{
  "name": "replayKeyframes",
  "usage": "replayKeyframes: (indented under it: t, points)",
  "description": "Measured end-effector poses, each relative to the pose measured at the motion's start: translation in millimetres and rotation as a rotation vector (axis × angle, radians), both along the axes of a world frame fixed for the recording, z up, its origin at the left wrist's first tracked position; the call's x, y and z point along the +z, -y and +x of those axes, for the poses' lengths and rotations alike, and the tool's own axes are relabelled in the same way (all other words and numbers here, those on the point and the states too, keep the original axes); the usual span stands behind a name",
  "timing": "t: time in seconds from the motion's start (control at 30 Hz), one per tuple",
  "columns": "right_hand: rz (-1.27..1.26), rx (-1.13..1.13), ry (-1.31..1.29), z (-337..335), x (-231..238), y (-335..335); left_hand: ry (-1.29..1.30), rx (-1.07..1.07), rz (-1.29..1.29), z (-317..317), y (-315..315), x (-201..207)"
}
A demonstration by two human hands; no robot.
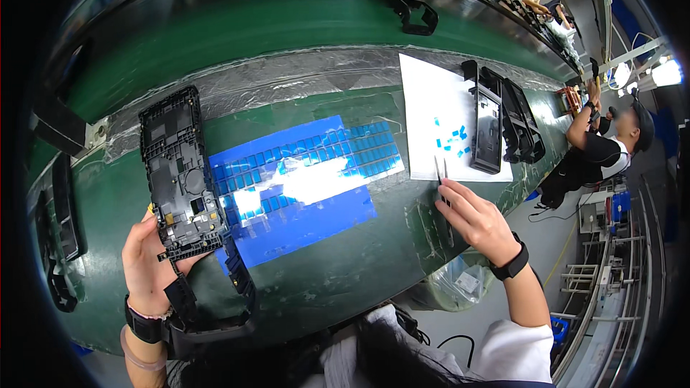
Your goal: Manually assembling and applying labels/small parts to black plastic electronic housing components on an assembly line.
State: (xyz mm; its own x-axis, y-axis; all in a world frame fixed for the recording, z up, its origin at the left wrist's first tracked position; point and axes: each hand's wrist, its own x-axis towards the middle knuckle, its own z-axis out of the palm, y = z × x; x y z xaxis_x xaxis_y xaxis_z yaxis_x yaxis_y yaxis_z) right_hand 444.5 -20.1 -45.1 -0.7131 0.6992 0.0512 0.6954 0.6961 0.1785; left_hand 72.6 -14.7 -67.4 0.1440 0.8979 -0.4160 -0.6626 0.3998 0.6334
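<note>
My left hand (146,262) grips a black plastic housing (176,165) by its lower end. The housing is tilted up, its ribbed inner side in sight, with a loop-shaped handle at the bottom. Between the fingers of my right hand (480,224) is a pair of tweezers (440,171), its tips at the near edge of a white sheet (424,93). Small blue pieces (449,147) lie scattered on that sheet, just beyond the tips. Beside the housing lies a sheet of glossy blue rectangular stickers (374,151) in rows, partly over a blue backing (309,223).
Two more black housings (489,126) rest at the white sheet's right side. Others (66,208) stand at the far left. Across the bench, a black part (402,3) lies on a green belt (287,32). A co-worker (611,136) is at the right. A plastic bag (456,284) hangs below the bench edge.
</note>
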Motion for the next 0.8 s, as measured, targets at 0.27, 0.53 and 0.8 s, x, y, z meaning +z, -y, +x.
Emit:
replayKeyframes:
  t: [0.27, 0.53, 0.8]
  points:
    - [0.037, -0.293, -0.625, -9.5, 14.2, -2.9, 0.011, -0.014, 0.023, -4.3, 4.7, 0.3]
    - [-0.886, -0.579, -1.636, -89.9, 0.6, -64.4, 0.012, -0.077, 0.011, -5.9, 2.4, 4.2]
    - [-0.883, -0.605, -1.467, -122.9, -2.3, -80.9, 0.080, -0.124, 0.010, -8.4, 2.8, 6.6]
